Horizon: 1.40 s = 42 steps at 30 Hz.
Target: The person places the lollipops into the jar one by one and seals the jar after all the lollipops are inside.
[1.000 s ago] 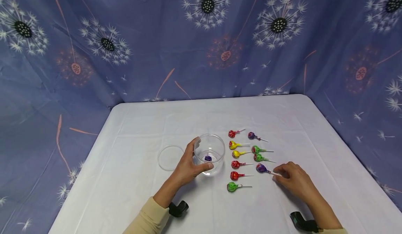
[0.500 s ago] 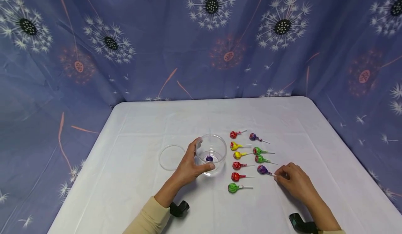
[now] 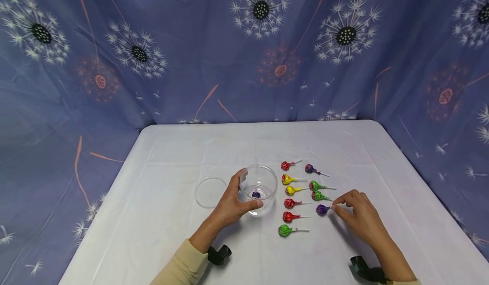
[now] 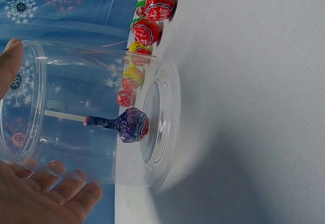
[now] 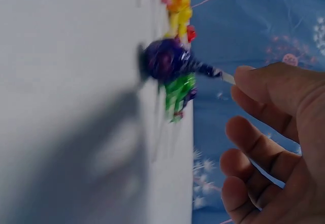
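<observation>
My left hand [image 3: 229, 206] grips a clear plastic jar [image 3: 269, 189] around its side, thumb at the front near the rim. The jar stands upright on the table. Inside it a purple-wrapped lollipop [image 4: 133, 125] rests on the bottom, stick pointing up. At the right, my right hand [image 3: 361, 217] pinches the stick of another purple lollipop [image 5: 165, 60] between thumb and forefinger. That stick is raised at a slant; whether the candy head touches the cloth I cannot tell. The other right fingers are loosely bent.
Between the hands lie two rough columns of lollipops, including a green one [image 3: 285, 230], a red one [image 3: 289, 203], a yellow one [image 3: 291, 190] and a purple one [image 3: 309, 168]. A clear round lid [image 3: 196, 193] lies left of the jar on the white tablecloth [image 3: 164, 229].
My right hand has closed on the purple lollipop's stick and tilted it upward, moving slightly left. My left hand and the jar have stayed in place; the head view has shifted a little.
</observation>
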Each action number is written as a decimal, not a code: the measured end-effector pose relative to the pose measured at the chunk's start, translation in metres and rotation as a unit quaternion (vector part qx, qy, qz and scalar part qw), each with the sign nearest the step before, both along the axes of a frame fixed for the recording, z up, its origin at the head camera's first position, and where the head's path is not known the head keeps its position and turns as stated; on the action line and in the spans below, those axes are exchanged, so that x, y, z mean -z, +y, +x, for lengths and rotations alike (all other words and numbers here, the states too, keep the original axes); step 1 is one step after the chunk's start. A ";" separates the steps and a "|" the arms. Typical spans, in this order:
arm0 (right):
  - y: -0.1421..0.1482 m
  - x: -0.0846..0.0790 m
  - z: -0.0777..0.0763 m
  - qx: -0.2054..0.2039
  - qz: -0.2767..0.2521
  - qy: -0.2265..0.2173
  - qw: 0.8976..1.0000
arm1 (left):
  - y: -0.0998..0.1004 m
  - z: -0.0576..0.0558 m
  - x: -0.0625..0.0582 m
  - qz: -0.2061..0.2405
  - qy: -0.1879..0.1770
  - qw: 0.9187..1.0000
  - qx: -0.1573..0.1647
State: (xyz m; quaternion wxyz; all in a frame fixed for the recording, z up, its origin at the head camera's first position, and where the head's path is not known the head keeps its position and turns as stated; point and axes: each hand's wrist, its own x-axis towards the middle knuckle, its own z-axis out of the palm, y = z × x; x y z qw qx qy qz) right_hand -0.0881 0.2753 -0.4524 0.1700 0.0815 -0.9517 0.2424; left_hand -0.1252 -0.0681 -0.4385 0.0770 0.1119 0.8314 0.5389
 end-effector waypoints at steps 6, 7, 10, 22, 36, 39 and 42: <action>-0.011 -0.015 -0.004 -0.010 -0.013 0.032 0.999 | 0.000 0.000 0.001 -0.002 -0.003 1.000 -0.001; -0.013 -0.018 -0.005 -0.010 -0.015 0.036 0.999 | 0.000 0.000 0.001 -0.002 -0.004 1.000 -0.002; -0.020 -0.028 -0.008 -0.016 -0.023 0.044 0.999 | 0.000 0.000 0.001 -0.003 0.000 1.000 -0.001; -0.065 -0.067 -0.030 -0.058 -0.044 0.030 0.997 | -0.002 -0.001 0.001 -0.001 0.001 1.000 -0.003; -0.111 -0.096 -0.052 -0.122 -0.057 0.038 0.990 | -0.003 -0.002 0.000 -0.004 0.008 1.000 0.000; -0.120 -0.097 -0.055 -0.134 -0.061 0.035 0.989 | -0.003 -0.002 0.000 -0.005 0.006 1.000 0.001; -0.128 -0.098 -0.057 -0.143 -0.064 0.038 0.987 | -0.003 -0.003 0.001 0.000 0.007 1.000 0.002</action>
